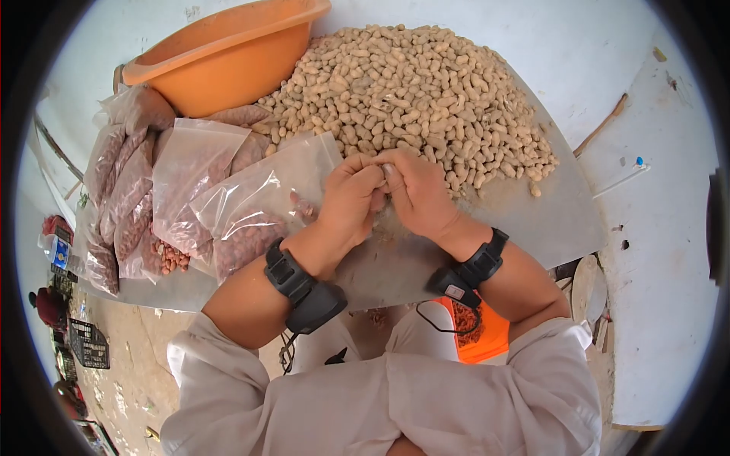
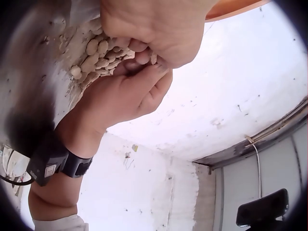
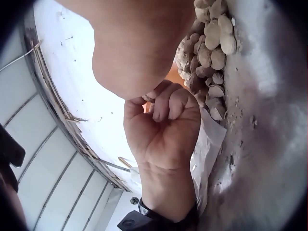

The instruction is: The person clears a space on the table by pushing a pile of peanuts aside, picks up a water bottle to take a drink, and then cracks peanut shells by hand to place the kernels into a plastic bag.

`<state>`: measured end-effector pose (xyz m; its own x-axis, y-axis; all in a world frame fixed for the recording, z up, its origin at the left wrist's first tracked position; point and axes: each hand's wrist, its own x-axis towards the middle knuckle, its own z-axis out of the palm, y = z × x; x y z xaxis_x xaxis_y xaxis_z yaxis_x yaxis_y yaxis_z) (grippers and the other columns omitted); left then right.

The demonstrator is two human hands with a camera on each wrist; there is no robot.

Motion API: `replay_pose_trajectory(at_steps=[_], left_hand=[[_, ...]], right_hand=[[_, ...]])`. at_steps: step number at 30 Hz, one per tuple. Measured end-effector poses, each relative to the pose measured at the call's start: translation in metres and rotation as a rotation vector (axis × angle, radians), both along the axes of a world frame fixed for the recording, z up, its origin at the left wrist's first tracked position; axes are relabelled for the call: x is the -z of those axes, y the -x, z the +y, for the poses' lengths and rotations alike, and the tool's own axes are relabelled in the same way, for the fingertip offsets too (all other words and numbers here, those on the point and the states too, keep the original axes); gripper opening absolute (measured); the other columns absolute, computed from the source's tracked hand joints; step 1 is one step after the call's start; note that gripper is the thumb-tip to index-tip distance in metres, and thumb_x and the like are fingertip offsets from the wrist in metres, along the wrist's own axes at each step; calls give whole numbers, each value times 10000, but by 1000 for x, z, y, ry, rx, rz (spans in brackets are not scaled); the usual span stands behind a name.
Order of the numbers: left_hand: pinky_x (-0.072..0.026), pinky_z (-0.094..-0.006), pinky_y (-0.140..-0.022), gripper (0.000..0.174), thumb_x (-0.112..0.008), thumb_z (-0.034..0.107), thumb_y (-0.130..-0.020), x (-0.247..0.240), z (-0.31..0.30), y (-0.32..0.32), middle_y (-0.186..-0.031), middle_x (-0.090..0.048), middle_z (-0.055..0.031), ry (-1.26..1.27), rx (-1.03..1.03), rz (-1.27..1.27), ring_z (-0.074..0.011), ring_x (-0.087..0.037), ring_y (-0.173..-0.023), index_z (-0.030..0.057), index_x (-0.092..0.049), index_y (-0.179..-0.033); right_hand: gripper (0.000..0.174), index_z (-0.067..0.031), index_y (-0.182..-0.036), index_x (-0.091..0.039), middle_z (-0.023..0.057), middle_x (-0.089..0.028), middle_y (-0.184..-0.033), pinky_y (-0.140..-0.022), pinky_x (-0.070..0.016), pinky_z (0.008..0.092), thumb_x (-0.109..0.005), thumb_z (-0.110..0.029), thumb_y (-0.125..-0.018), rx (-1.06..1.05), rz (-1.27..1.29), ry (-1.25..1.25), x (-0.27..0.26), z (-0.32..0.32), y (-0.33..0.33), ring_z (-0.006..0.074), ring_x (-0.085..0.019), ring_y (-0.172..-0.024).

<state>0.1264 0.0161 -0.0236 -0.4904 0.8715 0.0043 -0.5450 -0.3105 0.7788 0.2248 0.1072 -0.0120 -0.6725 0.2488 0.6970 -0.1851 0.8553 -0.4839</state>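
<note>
My left hand and right hand meet at the near edge of a big heap of unshelled peanuts. Fingers of both are curled in, thumbs close together. Between the fingertips, the left wrist view shows a small tan bit of a peanut, pinched by both hands; most of it is hidden by the fingers. Beside my left hand lies a clear plastic bag of reddish shelled peanuts. In the right wrist view, the left hand has its palm side toward the camera.
An orange basin stands tilted at the back left. Several more bags of shelled peanuts crowd the table's left side, with loose red kernels among them. The grey tabletop ends near my lap, and an orange container sits below it.
</note>
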Motion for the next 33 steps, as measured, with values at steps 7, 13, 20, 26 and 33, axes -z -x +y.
replay_pose_trajectory(at_steps=[7,13,20,26,33], left_hand=[[-307,-196,-441,69,-554,-5,-797,4,5,-10,-702,-539,-25,42,-92,38,-65,-437,-533,48,-551,-842],[-290,-194,-425,55,-585,40,-835,5,5,-7,-703,-536,-9,70,-40,90,-58,-413,-493,49,-561,-883],[-269,-192,-398,161,-670,118,-815,3,6,-9,-735,-529,-5,135,-124,140,-31,-398,-492,36,-560,-899],[-369,-215,-477,154,-582,5,-782,-1,-7,5,-852,-560,-24,46,198,101,-73,-477,-597,27,-566,-934],[-426,-248,-591,361,-516,-36,-766,4,-2,-3,-899,-566,-52,-54,-327,1469,-123,-498,-701,70,-586,-1103]], right_hand=[[168,0,-906,-534,150,-553,-725,-540,-430,350,-441,-139,-922,93,29,254,7,4,7,292,-546,-596],[202,-9,-929,-552,12,-516,-707,-540,-408,238,-437,-174,-948,-114,21,950,17,18,12,82,-485,-634],[204,-14,-919,-557,26,-520,-711,-562,-410,246,-442,-181,-947,-80,80,735,11,18,9,97,-484,-634],[214,-28,-956,-557,-28,-462,-705,-520,-351,188,-425,-196,-966,56,67,491,7,25,3,38,-423,-594],[197,-7,-909,-547,86,-519,-677,-582,-428,304,-444,-172,-945,91,107,673,-2,32,0,156,-487,-609]])
